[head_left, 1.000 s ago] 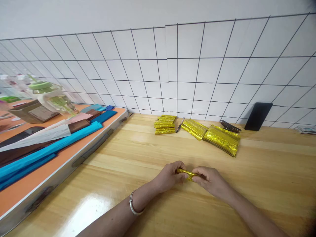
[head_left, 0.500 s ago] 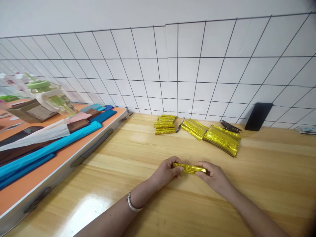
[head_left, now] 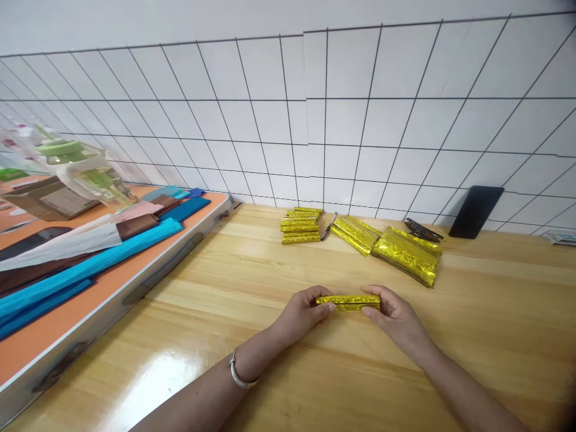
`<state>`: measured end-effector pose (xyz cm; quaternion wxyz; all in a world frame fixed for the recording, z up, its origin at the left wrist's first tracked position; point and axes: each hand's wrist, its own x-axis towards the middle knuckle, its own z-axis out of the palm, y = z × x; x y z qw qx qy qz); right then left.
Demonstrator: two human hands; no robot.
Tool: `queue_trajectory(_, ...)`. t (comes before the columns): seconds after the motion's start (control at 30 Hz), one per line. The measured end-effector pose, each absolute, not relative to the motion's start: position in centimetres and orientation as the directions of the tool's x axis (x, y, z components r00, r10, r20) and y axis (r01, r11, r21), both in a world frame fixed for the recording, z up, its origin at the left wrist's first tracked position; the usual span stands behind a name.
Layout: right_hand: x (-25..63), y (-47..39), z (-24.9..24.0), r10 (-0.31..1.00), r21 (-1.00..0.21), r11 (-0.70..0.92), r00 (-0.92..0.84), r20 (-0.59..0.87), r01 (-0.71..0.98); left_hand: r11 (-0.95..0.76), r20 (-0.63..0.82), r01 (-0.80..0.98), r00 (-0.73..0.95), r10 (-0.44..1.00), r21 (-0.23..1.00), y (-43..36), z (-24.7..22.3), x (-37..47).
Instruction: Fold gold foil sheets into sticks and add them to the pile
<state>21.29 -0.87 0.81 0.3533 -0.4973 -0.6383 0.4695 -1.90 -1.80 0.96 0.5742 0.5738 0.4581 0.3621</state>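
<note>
A narrow folded strip of shiny gold foil is held level just above the wooden table, a dark seam running along it. My left hand pinches its left end, thumb in front and fingers behind. Its right end sits between the thumb and fingers of my right hand. Beyond my hands, several similar gold foil rolls lie stacked near the wall. Flat gold foil sheets lie to their right, overlapping a thicker stack of gold foil sheets.
A pen lies beside the rolls, and a black hair clip behind the sheets. A black phone leans on the tiled wall. At left, a raised orange board carries blue paper rolls, a cardboard box and a green-lidded bottle.
The gold foil strip has turned slightly, and its lengthwise seam now shows. My right hand has shifted a little to the right, with its fingers farther apart. The view has shifted slightly.
</note>
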Motion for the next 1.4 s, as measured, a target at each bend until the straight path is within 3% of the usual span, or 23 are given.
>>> queue_trajectory(0.27,21.0,-1.2,1.9,0.975,-0.988,0.012,-0.22,-0.022,0.155,-0.226,0.019,0.467,0.408,0.913,0.855,-2.3,3.1,-1.8)
queue_trajectory(0.53,20.4,-1.4,1.7,0.984,-0.996,0.087,-0.157,0.083,0.02,-0.134,-0.052,0.501,0.339,0.939,0.855,-3.2,3.2,-0.9)
queue_trajectory(0.83,20.8,-1.5,1.9,0.978,-0.991,0.094,-0.193,0.074,0.096,-0.137,-0.004,0.515,0.263,0.965,0.846,-3.2,3.2,-1.0)
queue_trajectory(1.13,20.8,-1.6,2.1,0.986,-0.997,0.069,-0.157,0.064,0.026,-0.226,0.048,0.674,0.272,0.961,0.703,-3.7,2.9,-0.8)
queue_trajectory(1.4,20.2,-2.0,3.2,0.992,-0.999,-0.033,-0.124,-0.03,-0.021,-0.33,0.093,0.775,0.335,0.938,0.539,-4.2,2.7,-0.3)
